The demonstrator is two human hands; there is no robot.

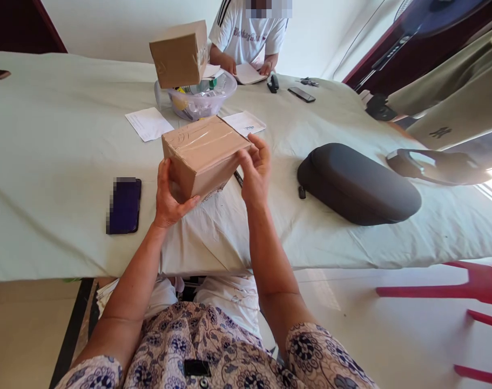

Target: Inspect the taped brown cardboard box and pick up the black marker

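A small cardboard box (pixel 203 155) sealed with clear tape is up in the air above the table, tilted. My left hand (pixel 173 194) cradles its lower left corner from beneath, palm up. My right hand (pixel 256 170) grips its right end, with the fingers on the top edge. A dark purple phone (pixel 124 205) with a blurred patch lies face up on the pale green cloth to the left of my left hand. Nothing hides the taped top of the box, but its underside is out of sight.
A clear plastic bowl (pixel 201 96) of small items sits at the far side, with a second cardboard box (pixel 180 54) above it. White papers (pixel 148 123) lie nearby. A seated person's hands (pixel 246 66) rest on a notebook. A dark zip case (pixel 357 183) lies to the right; a red chair (pixel 464 286) stands on the floor.
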